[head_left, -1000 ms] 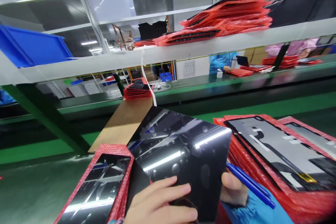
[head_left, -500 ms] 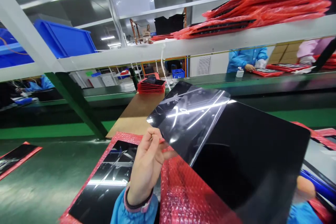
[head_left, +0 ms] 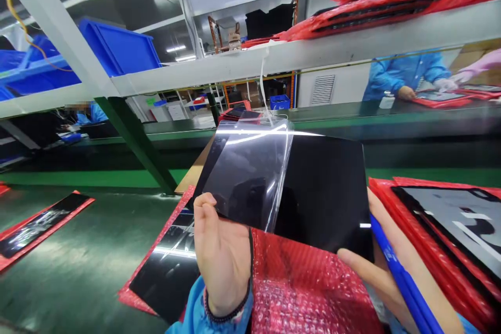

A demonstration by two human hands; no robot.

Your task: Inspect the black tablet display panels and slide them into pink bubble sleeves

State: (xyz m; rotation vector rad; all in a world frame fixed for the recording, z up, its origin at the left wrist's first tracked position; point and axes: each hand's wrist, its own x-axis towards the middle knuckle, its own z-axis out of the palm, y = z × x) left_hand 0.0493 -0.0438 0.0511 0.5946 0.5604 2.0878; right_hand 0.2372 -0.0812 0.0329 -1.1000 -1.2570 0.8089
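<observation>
My left hand (head_left: pixel 221 253) is closed, pinching the corner of a clear protective film (head_left: pixel 250 175) that is peeled halfway off a glossy black panel (head_left: pixel 324 193). My right hand (head_left: pixel 387 266) grips the panel's lower right edge and also holds a blue pen (head_left: pixel 403 282) along its fingers. The panel is raised and tilted toward me, above a red bubble-wrap sleeve (head_left: pixel 309 287) near my wrists.
More black panels in red bubble wrap lie at the right (head_left: pixel 450 224), lower left (head_left: pixel 172 266) and far left (head_left: pixel 39 224) on the green conveyor belt (head_left: pixel 97 250). A white shelf (head_left: pixel 313 47) overhead bears blue bins (head_left: pixel 117 49) and red sleeves. Workers in blue stand across the line.
The film has been pulled further across the panel, from a lifted corner to about half peeled. The panel has been tipped more upright, and my view has swung left.
</observation>
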